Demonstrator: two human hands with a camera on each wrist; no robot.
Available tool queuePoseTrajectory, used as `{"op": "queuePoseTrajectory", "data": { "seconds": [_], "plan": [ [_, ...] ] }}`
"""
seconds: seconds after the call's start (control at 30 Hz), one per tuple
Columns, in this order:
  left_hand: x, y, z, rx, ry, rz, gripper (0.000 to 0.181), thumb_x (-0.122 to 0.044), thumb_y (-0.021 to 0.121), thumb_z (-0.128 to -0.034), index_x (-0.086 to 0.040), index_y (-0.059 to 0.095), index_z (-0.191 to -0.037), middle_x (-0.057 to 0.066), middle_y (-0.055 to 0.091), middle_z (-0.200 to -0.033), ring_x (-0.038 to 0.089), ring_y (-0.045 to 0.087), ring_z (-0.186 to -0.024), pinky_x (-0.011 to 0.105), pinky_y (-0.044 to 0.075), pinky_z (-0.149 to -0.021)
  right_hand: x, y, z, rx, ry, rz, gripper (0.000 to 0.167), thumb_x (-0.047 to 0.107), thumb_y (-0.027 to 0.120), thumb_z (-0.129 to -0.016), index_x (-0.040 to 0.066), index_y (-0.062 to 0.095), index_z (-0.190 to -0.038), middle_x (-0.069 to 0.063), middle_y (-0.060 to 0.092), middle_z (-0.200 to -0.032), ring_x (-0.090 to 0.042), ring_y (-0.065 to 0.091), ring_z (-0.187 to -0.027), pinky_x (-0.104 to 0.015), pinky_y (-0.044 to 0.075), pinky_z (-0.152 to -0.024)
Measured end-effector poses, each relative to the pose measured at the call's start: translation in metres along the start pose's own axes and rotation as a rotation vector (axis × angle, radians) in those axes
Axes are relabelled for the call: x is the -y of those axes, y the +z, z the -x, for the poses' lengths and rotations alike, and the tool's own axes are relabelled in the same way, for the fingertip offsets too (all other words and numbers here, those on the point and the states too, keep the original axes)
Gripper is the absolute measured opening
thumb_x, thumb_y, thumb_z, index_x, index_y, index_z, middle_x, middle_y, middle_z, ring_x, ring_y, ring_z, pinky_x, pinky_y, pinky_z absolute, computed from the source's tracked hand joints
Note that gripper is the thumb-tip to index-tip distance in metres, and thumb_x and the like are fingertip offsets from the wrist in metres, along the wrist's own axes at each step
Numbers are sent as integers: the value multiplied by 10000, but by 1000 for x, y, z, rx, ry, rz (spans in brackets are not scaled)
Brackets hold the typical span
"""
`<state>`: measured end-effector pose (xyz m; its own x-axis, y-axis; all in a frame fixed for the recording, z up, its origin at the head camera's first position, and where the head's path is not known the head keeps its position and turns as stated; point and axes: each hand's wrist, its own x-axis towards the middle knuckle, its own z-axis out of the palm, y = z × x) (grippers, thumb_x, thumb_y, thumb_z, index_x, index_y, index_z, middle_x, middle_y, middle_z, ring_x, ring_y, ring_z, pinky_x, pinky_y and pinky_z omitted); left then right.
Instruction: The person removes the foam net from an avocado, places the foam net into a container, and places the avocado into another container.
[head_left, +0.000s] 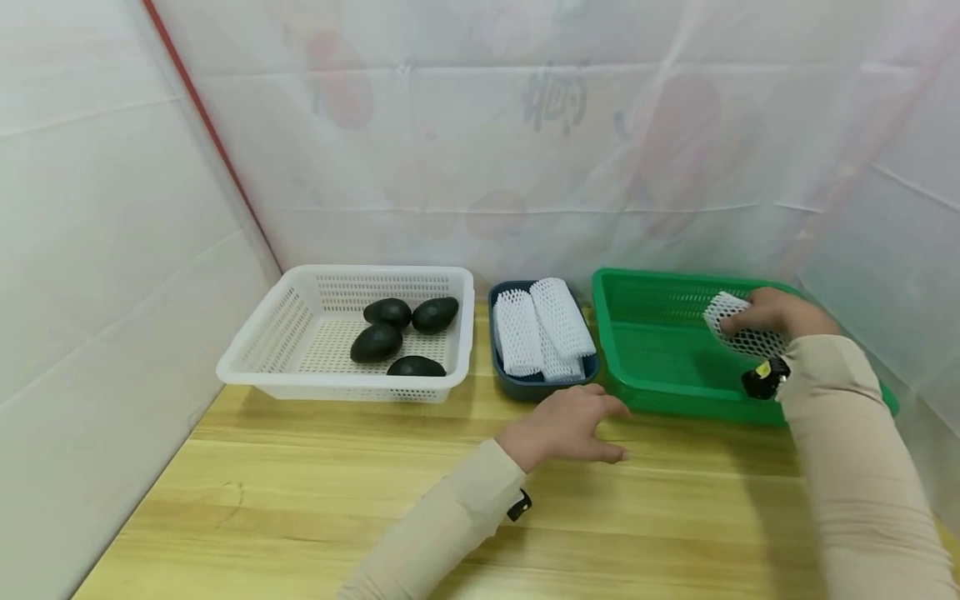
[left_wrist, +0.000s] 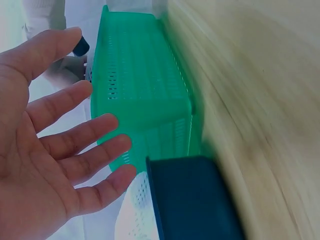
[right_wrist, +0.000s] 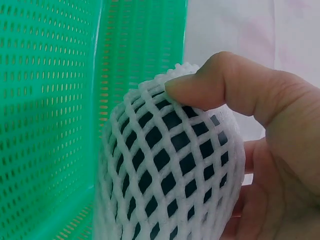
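My right hand (head_left: 793, 315) grips an avocado in a white foam net sleeve (head_left: 738, 329) over the green basket (head_left: 667, 392). Up close in the right wrist view, dark skin shows through the stretched mesh of the sleeved avocado (right_wrist: 175, 150), with the thumb pressed on its upper end. My left hand (head_left: 564, 425) hovers over the table in front of the small dark blue tray (head_left: 517, 389), holding nothing. Its spread fingers (left_wrist: 95, 155) show in the left wrist view. Several folded white foam net sleeves (head_left: 519, 333) lie in that tray.
At the left stands a white plastic basket (head_left: 277, 379) with several bare dark avocados (head_left: 377, 342) inside. All three containers line up along a white curtain (head_left: 480, 150) at the back of the wooden table (head_left: 337, 483).
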<state>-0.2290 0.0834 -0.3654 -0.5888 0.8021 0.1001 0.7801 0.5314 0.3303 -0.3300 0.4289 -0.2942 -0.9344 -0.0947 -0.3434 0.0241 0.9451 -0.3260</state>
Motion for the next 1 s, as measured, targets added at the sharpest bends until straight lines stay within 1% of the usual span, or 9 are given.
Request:
{"op": "queuePoseTrajectory", "data": {
  "seconds": [0.07, 0.13, 0.2, 0.3, 0.4, 0.47, 0.67, 0.9, 1.0],
  "plan": [
    [2, -1, 2, -10, 0, 2, 452, -466, 653, -833, -242, 614, -1224, -92, 560, -1145, 24, 506, -999, 159, 416, -781, 4, 0, 3, -14, -11, 2, 872, 436, 562, -884, -285, 236, -1250, -458, 342, -1138, -520, 454, -946, -526, 443, -675],
    [4, -2, 5, -24, 8, 12, 438, -454, 655, -836, -235, 619, -1214, -87, 565, -1146, 24, 505, -1002, 156, 413, -783, 8, 0, 6, -32, -17, 2, 828, 420, 577, -877, -266, 280, -1234, -426, 404, -1082, -481, 495, -892, -506, 456, -647],
    [7, -4, 8, -44, 23, 17, 427, -444, 654, -840, -218, 625, -1202, -76, 572, -1152, 28, 507, -1006, 153, 410, -791, 11, 0, 9, -50, -16, 9, 807, 407, 585, -872, -261, 295, -1219, -406, 434, -1040, -456, 516, -850, -493, 462, -628],
    [13, -7, 13, -78, 52, 28, 411, -421, 654, -848, -185, 630, -1184, -61, 582, -1143, 40, 518, -996, 146, 402, -802, 17, 2, 14, -83, -19, -1, 745, 384, 606, -853, -242, 341, -1159, -338, 490, -929, -369, 546, -742, -449, 468, -558],
    [19, -10, 19, -99, 65, 34, 419, -409, 653, -852, -155, 627, -1185, -38, 586, -1142, 54, 528, -990, 152, 402, -819, 23, 7, 19, -99, -23, -9, 727, 378, 627, -836, -215, 357, -1158, -318, 498, -918, -351, 547, -718, -435, 467, -536],
    [23, -11, 24, -102, 60, 43, 427, -404, 653, -853, -148, 623, -1193, -33, 583, -1146, 62, 530, -1004, 160, 401, -838, 26, 11, 22, -101, -28, -13, 735, 378, 643, -828, -200, 357, -1181, -312, 500, -933, -344, 550, -715, -428, 469, -530],
    [34, -15, 35, -111, 14, 55, 444, -384, 674, -842, -127, 618, -1201, -15, 576, -1172, 96, 513, -1075, 197, 384, -902, 36, 19, 31, -111, -48, 24, 792, 365, 669, -813, -198, 322, -1249, -346, 471, -1021, -345, 547, -737, -422, 466, -533],
    [43, -17, 42, -120, -26, 37, 436, -372, 695, -827, -120, 629, -1177, 7, 588, -1140, 115, 528, -1047, 232, 411, -879, 44, 25, 39, -141, -68, 29, 787, 345, 686, -802, -172, 326, -1273, -348, 461, -1070, -343, 532, -753, -414, 452, -539],
    [46, -18, 45, -122, -32, 43, 431, -374, 698, -824, -125, 632, -1169, 13, 589, -1116, 118, 531, -1020, 242, 422, -863, 46, 27, 43, -150, -67, 23, 788, 345, 686, -801, -153, 317, -1289, -342, 457, -1084, -341, 529, -756, -409, 449, -537]
  ]
}}
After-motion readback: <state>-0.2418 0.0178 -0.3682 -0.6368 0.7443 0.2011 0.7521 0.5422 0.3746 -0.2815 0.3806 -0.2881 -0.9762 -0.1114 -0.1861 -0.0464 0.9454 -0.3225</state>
